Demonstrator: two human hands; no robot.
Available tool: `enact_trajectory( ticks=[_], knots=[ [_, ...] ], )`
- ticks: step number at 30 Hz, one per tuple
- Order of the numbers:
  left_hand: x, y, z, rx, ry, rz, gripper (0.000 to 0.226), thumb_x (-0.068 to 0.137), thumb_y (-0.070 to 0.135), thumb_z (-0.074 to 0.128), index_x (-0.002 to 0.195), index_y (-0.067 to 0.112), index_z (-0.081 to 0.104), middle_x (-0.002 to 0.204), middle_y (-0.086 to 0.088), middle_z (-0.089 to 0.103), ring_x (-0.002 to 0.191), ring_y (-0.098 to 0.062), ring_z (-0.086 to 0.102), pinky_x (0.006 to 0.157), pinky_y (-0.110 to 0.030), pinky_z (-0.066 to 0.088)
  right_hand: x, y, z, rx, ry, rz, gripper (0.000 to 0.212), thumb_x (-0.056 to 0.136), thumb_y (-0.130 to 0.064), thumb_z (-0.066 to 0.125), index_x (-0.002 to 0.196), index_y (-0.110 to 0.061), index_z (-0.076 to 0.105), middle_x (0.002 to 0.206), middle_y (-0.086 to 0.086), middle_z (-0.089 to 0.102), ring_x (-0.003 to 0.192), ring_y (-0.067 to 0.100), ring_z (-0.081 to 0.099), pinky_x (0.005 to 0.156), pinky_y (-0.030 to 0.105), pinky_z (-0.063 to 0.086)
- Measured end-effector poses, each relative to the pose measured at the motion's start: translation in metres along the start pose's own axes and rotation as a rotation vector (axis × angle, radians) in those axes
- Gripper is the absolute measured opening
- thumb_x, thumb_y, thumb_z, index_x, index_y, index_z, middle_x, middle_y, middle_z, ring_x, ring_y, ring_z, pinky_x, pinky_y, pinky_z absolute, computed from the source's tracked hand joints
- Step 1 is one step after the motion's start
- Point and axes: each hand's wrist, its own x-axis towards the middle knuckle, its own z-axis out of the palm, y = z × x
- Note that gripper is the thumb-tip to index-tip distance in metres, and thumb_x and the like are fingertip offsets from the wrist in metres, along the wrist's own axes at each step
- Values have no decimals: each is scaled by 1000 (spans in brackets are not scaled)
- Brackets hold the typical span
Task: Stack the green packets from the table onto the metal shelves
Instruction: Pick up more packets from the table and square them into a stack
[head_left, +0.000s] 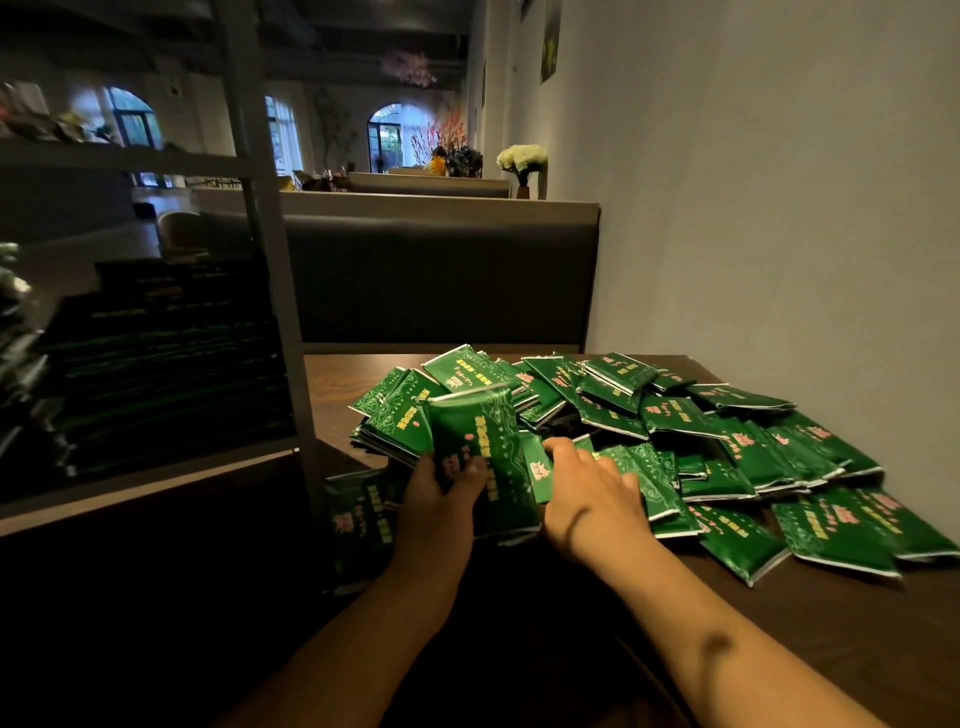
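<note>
Dim dining room, pale wall to our right, dark padded booth back (441, 280) behind a dark wooden worktop (779, 639). On the worktop we see a loose heap of flat green foil packets with yellow and pink print (727, 447), overlapping at all angles, spread from its middle to the right edge. Grey metal shelving unit (270, 249) stands just left of the worktop; one shelf holds neat rows of stacked dark green packets (166, 374), hard to read in shadow.

Our left hand (441, 499) grips a fanned bundle of green packets (467, 436) held upright at the heap's left end, thumb pressed across the front packet, fingers curled behind. Our right hand (592, 493) lies palm-down on the heap just beside the bundle, fingers spread and reaching among the packets; whether they have closed on one we cannot tell. One more packet (358, 519) sits low at the worktop's left edge.
</note>
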Motion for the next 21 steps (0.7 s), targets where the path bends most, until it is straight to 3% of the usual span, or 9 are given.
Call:
enact_trajectory(
  ticks=[3,6,7,10,13,16,17,21],
  knots=[
    [-2,-1,2,-2,-9,-18,17,94,19,55,110,21,61,103,-7,70,94,-25,67,92,-52,51,3,1,1,201,12,54,72,88,-10,59,148,-26,23,111,0,59,108,24,55,99,43,43],
    [-1,0,1,-92,7,-47,17,94,13,53,106,22,62,102,-10,70,93,-29,67,89,-53,52,2,1,-4,564,26,65,58,93,-20,61,143,-25,32,97,-6,57,90,17,59,72,28,49],
    [0,1,1,-124,20,-47,19,94,11,53,104,24,62,101,-9,70,94,-30,67,89,-53,52,1,2,-6,655,41,38,46,94,-23,61,135,-24,42,96,-9,59,88,13,60,71,27,50],
    [0,4,0,-217,72,-38,23,93,8,53,101,27,62,102,-6,70,93,-27,67,84,-46,53,-1,3,-12,920,145,-42,15,94,-26,62,109,-26,59,96,-8,69,90,12,66,84,37,55],
    [-1,6,-1,-295,77,-49,24,92,8,54,102,28,63,99,-4,71,92,-26,67,85,-44,51,-3,2,-13,1066,204,-55,35,92,-36,62,123,-22,54,113,-10,66,103,8,63,87,29,53],
    [-4,8,-2,-307,47,-31,25,90,11,55,108,26,63,96,-1,73,93,-26,67,85,-47,52,-7,1,-13,1069,141,-75,74,77,-61,62,138,-24,45,133,-5,58,124,15,53,102,44,47],
    [-6,9,-2,-293,40,-15,25,90,12,56,109,27,63,96,0,72,93,-25,67,84,-47,53,-6,1,-12,1081,105,-81,75,77,-60,63,139,-24,44,133,-4,58,126,17,53,104,47,46],
    [-9,11,-2,-152,53,100,29,90,9,58,111,29,53,99,3,68,83,-14,67,66,-36,55,-6,1,-11,1110,111,-141,15,95,-26,59,109,-26,62,102,-7,71,98,9,66,85,30,54]
  ],
)
